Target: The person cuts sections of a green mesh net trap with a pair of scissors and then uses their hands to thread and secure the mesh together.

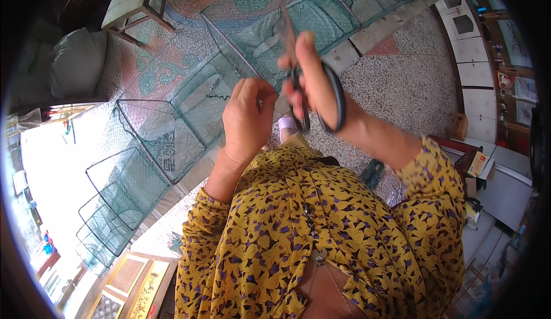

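Observation:
My right hand (pixel 313 89) grips black-handled scissors (pixel 336 98), blurred by motion, with the blades pointing up and away from me. Just left of it, my left hand (pixel 247 115) is closed in a pinch near a short dark wavy strand; whether it holds that is unclear. Below both hands a long green mesh net (pixel 189 109) with dark rectangular frames stretches diagonally over the speckled floor.
A wooden stool (pixel 129 3) and a grey sack (pixel 77 63) are at the upper left. White tiled cabinets (pixel 476 84) line the right, with a small carton (pixel 479 164) lower down. A lilac slipper (pixel 286 125) shows under my hands. A bright opening is on the left.

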`<state>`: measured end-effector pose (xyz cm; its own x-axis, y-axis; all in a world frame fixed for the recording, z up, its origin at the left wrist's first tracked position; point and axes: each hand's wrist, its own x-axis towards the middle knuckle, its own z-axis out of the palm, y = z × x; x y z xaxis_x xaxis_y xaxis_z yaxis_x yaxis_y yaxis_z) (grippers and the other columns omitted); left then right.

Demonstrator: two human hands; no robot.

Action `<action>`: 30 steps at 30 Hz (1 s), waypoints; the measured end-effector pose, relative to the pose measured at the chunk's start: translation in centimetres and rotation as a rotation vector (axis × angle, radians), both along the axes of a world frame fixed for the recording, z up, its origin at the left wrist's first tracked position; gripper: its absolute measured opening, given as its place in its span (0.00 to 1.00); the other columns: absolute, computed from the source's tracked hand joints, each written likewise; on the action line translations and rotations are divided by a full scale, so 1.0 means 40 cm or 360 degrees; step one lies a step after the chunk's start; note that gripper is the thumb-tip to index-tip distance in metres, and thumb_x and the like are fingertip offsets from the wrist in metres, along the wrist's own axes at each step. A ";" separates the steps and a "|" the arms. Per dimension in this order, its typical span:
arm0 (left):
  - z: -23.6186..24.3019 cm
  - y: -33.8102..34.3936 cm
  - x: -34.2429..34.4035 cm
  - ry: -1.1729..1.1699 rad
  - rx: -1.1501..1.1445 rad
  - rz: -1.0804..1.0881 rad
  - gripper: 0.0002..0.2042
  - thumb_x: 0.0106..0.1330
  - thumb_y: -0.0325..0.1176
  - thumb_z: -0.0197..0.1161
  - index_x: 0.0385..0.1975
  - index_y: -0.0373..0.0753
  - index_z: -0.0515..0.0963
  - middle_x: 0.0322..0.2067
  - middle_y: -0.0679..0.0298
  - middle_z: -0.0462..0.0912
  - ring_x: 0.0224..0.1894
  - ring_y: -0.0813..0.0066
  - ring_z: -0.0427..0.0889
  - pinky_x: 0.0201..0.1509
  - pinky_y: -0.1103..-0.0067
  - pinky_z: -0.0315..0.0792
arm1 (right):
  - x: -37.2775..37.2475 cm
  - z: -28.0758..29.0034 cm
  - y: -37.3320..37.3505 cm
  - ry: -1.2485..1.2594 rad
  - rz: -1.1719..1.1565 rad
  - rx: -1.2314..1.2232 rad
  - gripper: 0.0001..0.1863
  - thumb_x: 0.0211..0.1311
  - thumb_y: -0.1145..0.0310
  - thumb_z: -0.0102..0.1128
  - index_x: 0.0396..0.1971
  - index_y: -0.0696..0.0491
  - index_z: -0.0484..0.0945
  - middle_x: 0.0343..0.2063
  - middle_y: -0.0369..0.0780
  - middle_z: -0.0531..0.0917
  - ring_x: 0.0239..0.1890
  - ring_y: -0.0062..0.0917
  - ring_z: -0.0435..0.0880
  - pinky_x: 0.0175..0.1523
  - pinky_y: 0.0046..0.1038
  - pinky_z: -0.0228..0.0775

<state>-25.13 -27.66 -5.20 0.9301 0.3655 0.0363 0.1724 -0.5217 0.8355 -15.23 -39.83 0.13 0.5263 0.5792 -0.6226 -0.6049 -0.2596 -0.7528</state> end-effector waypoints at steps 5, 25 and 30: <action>-0.011 -0.001 0.004 0.0057 -0.0076 -0.0011 0.07 0.53 0.20 0.65 0.27 0.35 0.73 0.25 0.67 0.75 0.18 0.84 0.68 0.21 0.85 0.63 | 0.122 -0.026 0.023 -0.0035 -0.0386 0.0143 0.45 0.45 0.20 0.42 0.34 0.55 0.66 0.18 0.33 0.67 0.15 0.10 0.62 0.17 0.13 0.57; -0.107 0.151 0.415 0.0410 -0.2378 0.0668 0.11 0.64 0.33 0.61 0.37 0.32 0.69 0.34 0.59 0.73 0.24 0.79 0.69 0.23 0.84 0.66 | 0.142 0.014 -0.078 0.0517 -0.0073 0.0028 0.50 0.40 0.16 0.37 0.39 0.55 0.66 0.21 0.38 0.72 0.17 0.19 0.70 0.21 0.24 0.66; -0.149 0.134 0.440 0.0421 -0.2318 0.0307 0.06 0.62 0.31 0.62 0.30 0.37 0.73 0.24 0.68 0.71 0.19 0.84 0.63 0.17 0.87 0.55 | 0.181 0.017 -0.007 0.0331 -0.0197 -0.0137 0.49 0.44 0.17 0.33 0.39 0.54 0.66 0.23 0.39 0.70 0.18 0.19 0.67 0.23 0.24 0.62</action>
<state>-7.54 -22.28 -11.16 0.7857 0.0464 -0.6169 0.3657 0.7694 0.5237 -7.99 -40.13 0.80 0.4454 0.4587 -0.7689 -0.7755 -0.2316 -0.5873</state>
